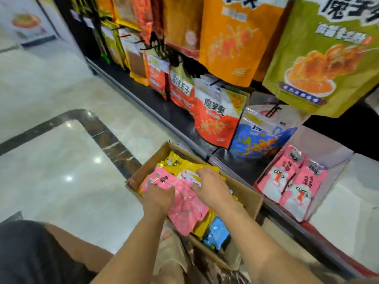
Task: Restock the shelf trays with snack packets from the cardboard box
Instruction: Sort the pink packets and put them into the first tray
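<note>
- Nearest to us are our own bare forearms, reaching forward and down into the cardboard box (249, 198) that sits on the pale polished floor (61, 152).
- Our left hand (159, 198) lies on the pink snack packets (184, 203) at the top of the pile, its fingers curled down over their near edge and gripping them.
- Our right hand (212, 186) rests palm-down on the same pile, fingers spread and flat across the pink packets and the yellow packets (184, 165) beneath; it presses rather than closes on anything.
- A blue packet (216, 232) shows at the near end of the box, under the yellow ones.
- To the right of the box, a shelf tray (328, 160) on the low shelf holds rows of matching pink packets standing on end.
- Above hang large orange, red, green and blue snack bags (235, 37) on hooks.
</note>
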